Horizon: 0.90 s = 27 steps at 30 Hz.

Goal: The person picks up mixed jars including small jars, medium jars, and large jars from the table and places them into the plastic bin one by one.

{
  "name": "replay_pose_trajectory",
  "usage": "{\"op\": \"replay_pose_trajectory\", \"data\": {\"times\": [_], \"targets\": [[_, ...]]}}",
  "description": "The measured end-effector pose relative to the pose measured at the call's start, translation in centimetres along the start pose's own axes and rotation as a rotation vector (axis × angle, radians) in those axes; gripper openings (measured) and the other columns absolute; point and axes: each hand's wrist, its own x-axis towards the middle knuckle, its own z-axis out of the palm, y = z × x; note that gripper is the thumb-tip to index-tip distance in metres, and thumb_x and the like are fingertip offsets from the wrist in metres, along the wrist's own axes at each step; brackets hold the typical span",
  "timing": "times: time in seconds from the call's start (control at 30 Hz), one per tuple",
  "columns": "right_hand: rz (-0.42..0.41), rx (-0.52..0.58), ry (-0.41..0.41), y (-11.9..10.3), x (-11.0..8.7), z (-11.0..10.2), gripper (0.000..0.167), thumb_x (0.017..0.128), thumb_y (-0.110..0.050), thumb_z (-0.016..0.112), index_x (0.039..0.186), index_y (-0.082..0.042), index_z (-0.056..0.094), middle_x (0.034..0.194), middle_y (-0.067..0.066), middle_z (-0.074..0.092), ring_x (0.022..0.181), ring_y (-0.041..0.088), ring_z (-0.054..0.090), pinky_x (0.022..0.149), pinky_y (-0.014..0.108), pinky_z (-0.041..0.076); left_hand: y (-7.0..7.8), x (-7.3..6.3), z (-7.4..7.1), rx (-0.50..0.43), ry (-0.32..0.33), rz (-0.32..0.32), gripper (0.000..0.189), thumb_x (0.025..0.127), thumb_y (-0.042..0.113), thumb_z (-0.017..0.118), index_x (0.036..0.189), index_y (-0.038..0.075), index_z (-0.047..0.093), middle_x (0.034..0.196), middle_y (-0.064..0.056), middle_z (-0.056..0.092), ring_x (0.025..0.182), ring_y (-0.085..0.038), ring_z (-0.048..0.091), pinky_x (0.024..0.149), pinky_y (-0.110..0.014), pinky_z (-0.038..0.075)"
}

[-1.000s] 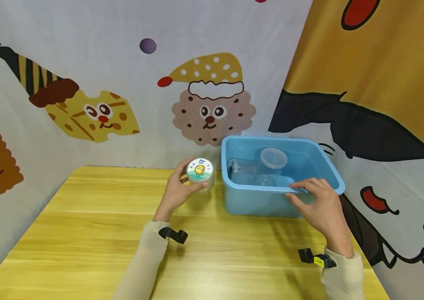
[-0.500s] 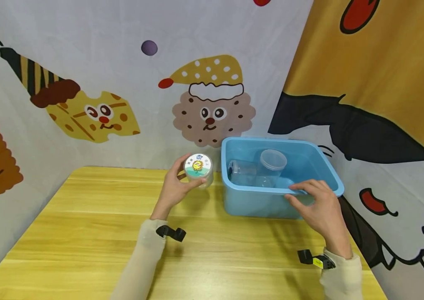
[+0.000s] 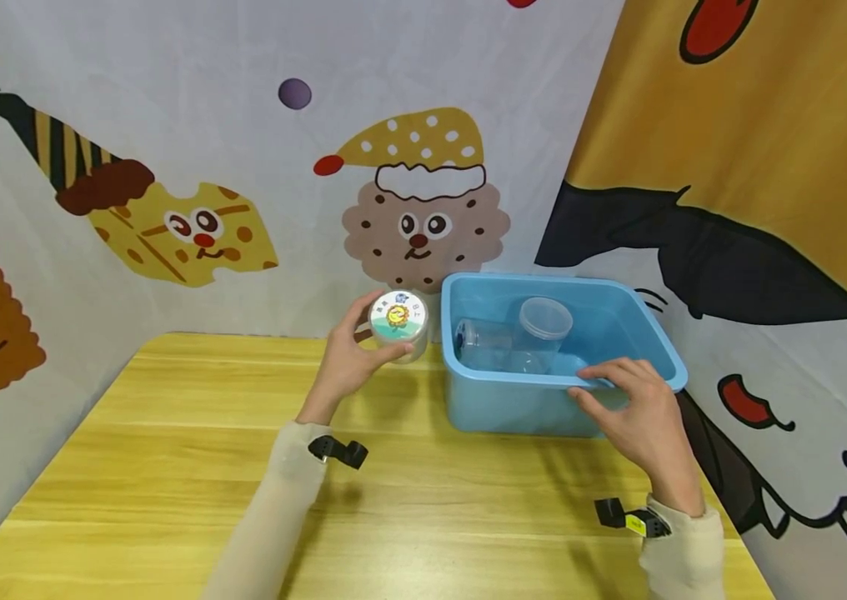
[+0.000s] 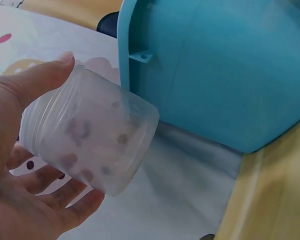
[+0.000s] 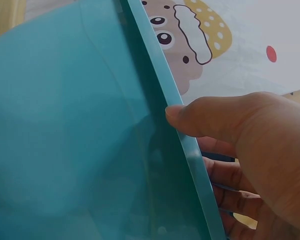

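Note:
My left hand holds a clear plastic jar with a sunflower-like picture on its round lid, just left of the blue bin. In the left wrist view the thumb lies along one side of the see-through jar and the fingers reach under the other. A gap shows between jar and tabletop. My right hand pinches the bin's front rim, thumb outside and fingers over the inside. From the right wrist, the thumb presses below the rim's edge.
Inside the bin a clear jar lies on its side, and a clear lidded container leans beside it. The bin stands on a wood-grain table, near a cartoon-printed cloth hung behind.
The left hand has lifted the jar upward from near the tabletop, drifting slightly left. The right hand keeps its place on the bin's rim.

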Motion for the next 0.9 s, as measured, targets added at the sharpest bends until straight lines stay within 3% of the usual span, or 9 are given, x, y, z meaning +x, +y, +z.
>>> {"op": "replay_pose_trajectory", "data": {"times": [0.47, 0.9], "targets": [[-0.007, 0.002, 0.004, 0.2, 0.0, 0.0, 0.024, 0.079, -0.015, 0.089, 0.101, -0.012, 0.079, 0.098, 0.003, 0.074, 0.097, 0.022, 0.058, 0.076, 0.038, 0.042, 2.6, 1.7, 0.4, 0.03, -0.002, 0.065, 0.092, 0.077, 0.026, 0.093, 0.155, 0.024, 0.043, 0.148, 0.001, 0.055, 0.132, -0.022, 0.052, 0.111, -0.05, 0.046], [-0.011, 0.007, 0.006, 0.0, 0.0, -0.2, 0.024, 0.08, -0.016, 0.089, 0.101, -0.013, 0.08, 0.097, 0.003, 0.075, 0.097, 0.023, 0.058, 0.076, 0.038, 0.043, 5.0, 3.1, 0.9, 0.102, -0.036, 0.193, 0.093, 0.075, 0.026, 0.094, 0.154, 0.025, 0.045, 0.155, 0.004, 0.05, 0.135, -0.02, 0.051, 0.108, -0.049, 0.05]]}}
